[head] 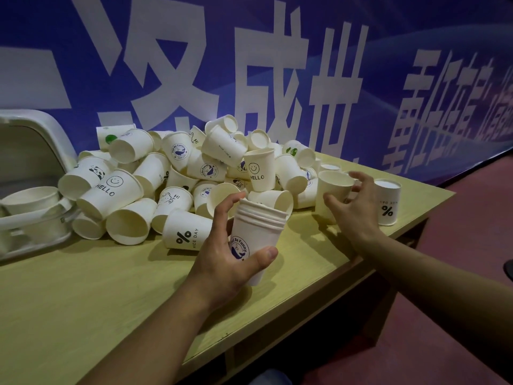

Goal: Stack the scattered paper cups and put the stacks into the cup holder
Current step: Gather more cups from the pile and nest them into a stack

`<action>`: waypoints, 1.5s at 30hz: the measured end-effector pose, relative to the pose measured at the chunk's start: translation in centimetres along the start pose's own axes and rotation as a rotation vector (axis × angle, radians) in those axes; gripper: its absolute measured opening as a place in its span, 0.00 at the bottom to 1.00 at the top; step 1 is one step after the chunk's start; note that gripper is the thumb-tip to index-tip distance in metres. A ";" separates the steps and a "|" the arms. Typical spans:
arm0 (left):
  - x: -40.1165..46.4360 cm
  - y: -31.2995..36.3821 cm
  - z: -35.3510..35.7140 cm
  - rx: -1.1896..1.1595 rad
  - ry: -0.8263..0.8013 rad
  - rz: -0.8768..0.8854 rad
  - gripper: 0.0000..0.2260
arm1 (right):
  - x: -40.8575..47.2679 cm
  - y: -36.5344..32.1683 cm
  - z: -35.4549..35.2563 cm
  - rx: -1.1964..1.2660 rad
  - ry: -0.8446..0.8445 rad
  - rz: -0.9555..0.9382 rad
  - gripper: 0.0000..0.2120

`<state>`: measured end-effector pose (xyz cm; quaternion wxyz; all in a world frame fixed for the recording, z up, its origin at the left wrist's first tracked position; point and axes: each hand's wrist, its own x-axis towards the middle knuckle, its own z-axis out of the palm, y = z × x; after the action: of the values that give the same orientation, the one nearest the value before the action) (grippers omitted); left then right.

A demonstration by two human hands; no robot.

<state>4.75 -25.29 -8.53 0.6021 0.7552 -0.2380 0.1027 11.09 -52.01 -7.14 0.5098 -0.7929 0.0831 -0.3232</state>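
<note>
Left hand curled in a firm grip low at centre — right hand reaches forward, fingers spread.

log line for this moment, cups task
left hand holds cup stack | right hand closing on upright cup | pile unsorted on table

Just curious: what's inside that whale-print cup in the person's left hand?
More cups are nested inside the whale-print cup, held by the left hand; several stacked rims show above it. Their bodies and bottoms are hidden.
</note>
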 end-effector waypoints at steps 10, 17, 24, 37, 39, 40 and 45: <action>-0.2 0.4 0.2 0.042 -0.053 0.028 0.42 | -5.7 -8.4 -0.3 0.417 -0.263 -0.140 0.28; -0.3 0.4 0.3 0.054 -0.019 0.085 0.47 | -9.0 -9.0 1.4 0.392 -0.424 -0.167 0.30; -0.1 0.6 -0.7 0.079 0.110 0.172 0.48 | -10.2 -8.6 1.3 0.194 -0.502 -0.249 0.22; -2.1 -0.5 -8.0 0.149 0.235 0.054 0.35 | -5.7 -7.0 4.2 -0.214 -0.445 -0.303 0.20; -2.1 -0.7 -8.0 0.096 0.247 0.031 0.35 | -5.4 -6.8 5.3 -0.295 -0.524 -0.353 0.18; -2.1 -0.7 -7.9 0.094 0.239 0.018 0.36 | -5.4 -6.8 5.7 -0.354 -0.596 -0.399 0.17; -2.3 -0.7 -7.6 0.088 0.178 -0.022 0.39 | -5.1 -7.6 5.7 -0.608 -0.919 -0.609 0.27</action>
<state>4.15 -17.34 -8.22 0.5881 0.7714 -0.1707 0.1733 9.02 -41.79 -4.35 0.1304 -0.9484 -0.2859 -0.0423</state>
